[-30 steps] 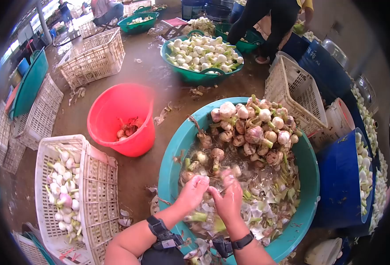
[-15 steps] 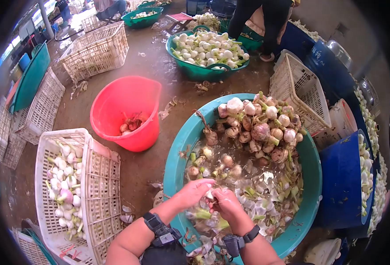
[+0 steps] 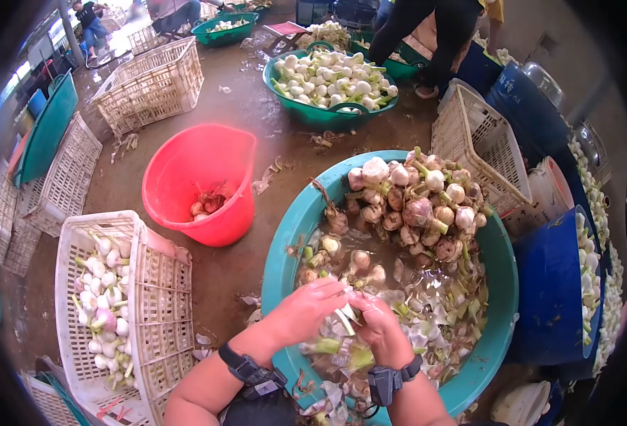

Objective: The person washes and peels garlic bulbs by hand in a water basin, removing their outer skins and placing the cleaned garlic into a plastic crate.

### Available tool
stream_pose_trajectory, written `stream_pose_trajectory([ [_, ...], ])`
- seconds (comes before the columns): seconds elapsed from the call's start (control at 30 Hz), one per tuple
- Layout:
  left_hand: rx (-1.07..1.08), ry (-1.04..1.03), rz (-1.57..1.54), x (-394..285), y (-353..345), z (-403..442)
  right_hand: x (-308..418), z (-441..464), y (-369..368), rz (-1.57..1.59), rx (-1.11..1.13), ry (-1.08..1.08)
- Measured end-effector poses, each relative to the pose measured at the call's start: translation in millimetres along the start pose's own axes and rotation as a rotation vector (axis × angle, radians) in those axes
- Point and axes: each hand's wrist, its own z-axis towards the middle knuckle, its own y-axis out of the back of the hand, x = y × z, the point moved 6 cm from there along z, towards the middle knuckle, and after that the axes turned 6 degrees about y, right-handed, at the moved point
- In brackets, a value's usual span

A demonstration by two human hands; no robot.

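Note:
Over the near part of a large teal tub (image 3: 276, 266), my left hand (image 3: 312, 309) is closed around a garlic bulb (image 3: 345, 323), its pale green-white stem pointing down between my hands. My right hand (image 3: 377, 325) pinches the same garlic from the other side; the bulb itself is mostly hidden by my fingers. Beneath them, loose skins (image 3: 427, 319) and cut stems float in murky water. Unpeeled garlic bulbs (image 3: 420, 206) with brownish skins are heaped at the tub's far side.
To the left stand a white crate (image 3: 164, 312) of peeled garlic and a red bucket (image 3: 207, 160) with a few dark bulbs. A green basin (image 3: 313, 113) of white garlic lies ahead. Blue barrels (image 3: 551, 298) and an upright crate (image 3: 480, 145) line the right. People work farther back.
The garlic has turned so its stem now shows pointing downward. My left hand has moved over the bulb, and my right hand has shifted slightly right.

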Motion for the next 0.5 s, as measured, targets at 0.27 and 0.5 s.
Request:
stream_pose_trajectory([
  [0.27,-0.416,0.826,-1.461,60.6,-14.2,-22.9,21.4,-43.2,-31.1,-0.273,0.196,0.432],
  [0.5,-0.442,1.197,-1.703,65.8,-36.9,-41.9,21.1,-64.6,44.0,0.271,-0.073,0.377],
])
